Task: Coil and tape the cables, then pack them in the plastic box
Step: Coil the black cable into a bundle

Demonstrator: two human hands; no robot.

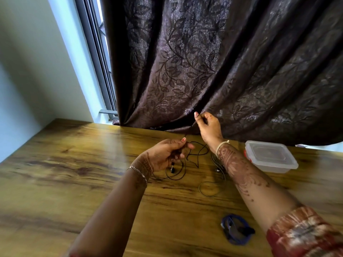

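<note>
Black cable (197, 164) runs from the left hand (167, 154) up to the right hand (207, 125), and the rest lies in loose loops on the wooden table (74, 164) between the two wrists. The left hand grips the strand in curled fingers, with a small plug hanging just below. The right hand, raised in front of the curtain (185, 62), pinches the strand between thumb and fingertips. A second, greyish cable (209, 190) lies partly under the right forearm, very near the black loops. A blue cable (235, 230) lies bundled near the table's front edge. The plastic box (269, 158) sits to the right with its lid on. Coiling looks barely begun. The main risk is tangling: drawing in the slack could drag the greyish cable along or knot the loops. The thin strand could also slip from the pinch and let any coil spring open. No tape is in view
</note>
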